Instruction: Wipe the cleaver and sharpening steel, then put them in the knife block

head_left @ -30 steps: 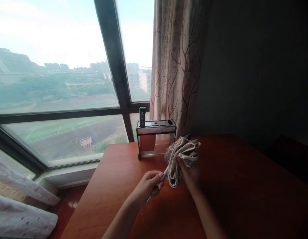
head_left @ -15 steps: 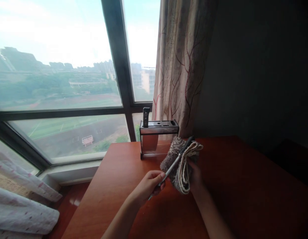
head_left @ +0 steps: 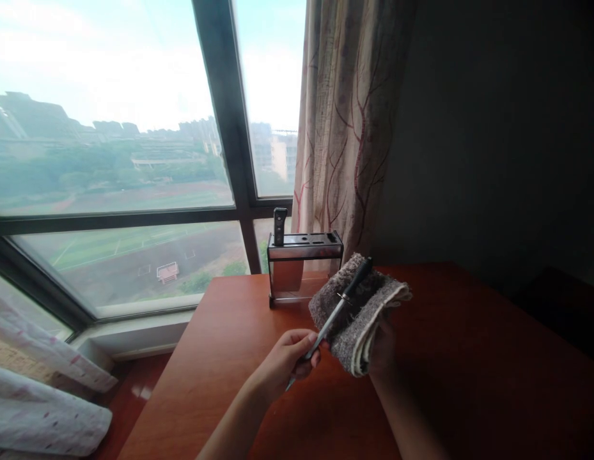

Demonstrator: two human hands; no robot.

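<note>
My left hand [head_left: 294, 354] pinches the metal rod of a honing steel [head_left: 334, 314], whose tip sticks out below the fingers. The steel slants up to the right, and its black handle lies against a folded grey-brown towel [head_left: 368, 313] with a pale edge. Behind and under the towel, my right hand [head_left: 383, 348] grips it; most of those fingers are hidden. Just beyond the towel stands a knife block [head_left: 306, 251] with a see-through body and a slotted top. One black-handled knife [head_left: 279, 227] stands in its left slot.
Both hands are above a reddish-brown wooden table [head_left: 205, 358]. A window with dark frames [head_left: 133, 217] is on the left, and a patterned curtain [head_left: 339, 128] hangs behind the block. Another pale curtain [head_left: 42, 409] is at the lower left.
The towel has opened out and swung to the right, so more of the steel's black handle shows against it. My left hand keeps its hold on the rod almost in place.
</note>
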